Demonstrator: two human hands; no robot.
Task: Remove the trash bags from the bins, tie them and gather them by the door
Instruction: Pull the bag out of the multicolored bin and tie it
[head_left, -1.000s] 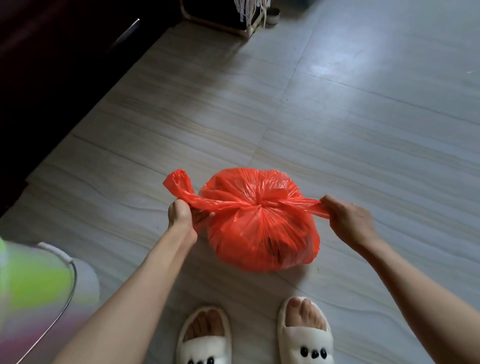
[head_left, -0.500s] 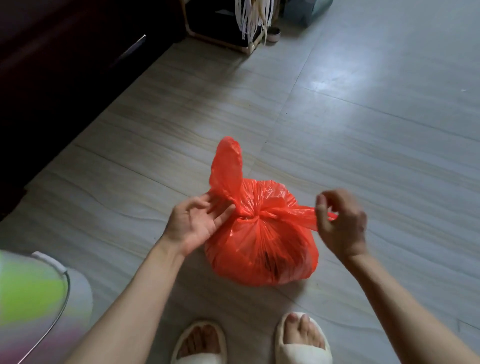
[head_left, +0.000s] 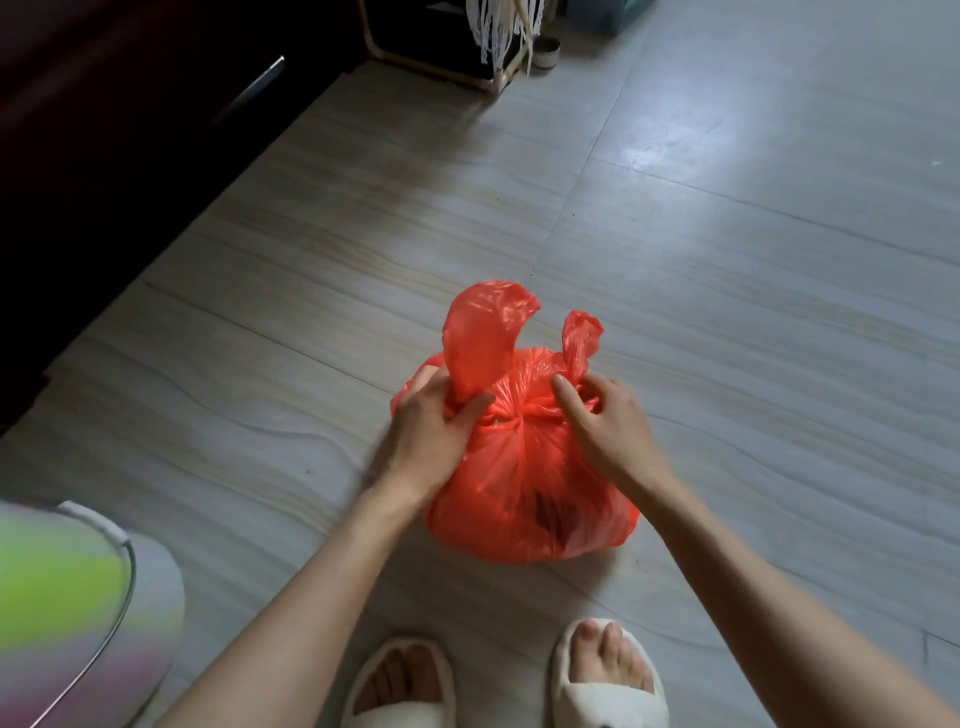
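The red trash bag (head_left: 524, 478) stands on the floor (head_left: 727, 260), just in front of the person's feet in white slippers (head_left: 608, 696). Its neck is already gathered into a knot at the top middle, and two loose ears rise from that knot, one to each side.

The left hand (head_left: 434, 421) is on the left side of the knot and its fingers are curled around the base of the left ear (head_left: 483, 338), which is wide and stands nearly upright. The right ear (head_left: 582, 338) is narrower and also points up, a little away from the person. The right hand (head_left: 605, 410) lies just beside the knot on the right; its fingers are bent and seem to pinch the base of this ear (the exact contact is partly hidden by the fingers).

So each ear is next to the hand of its own side, and the knot lies between the two hands. A second knot would probably need the ears to cross over this middle point.
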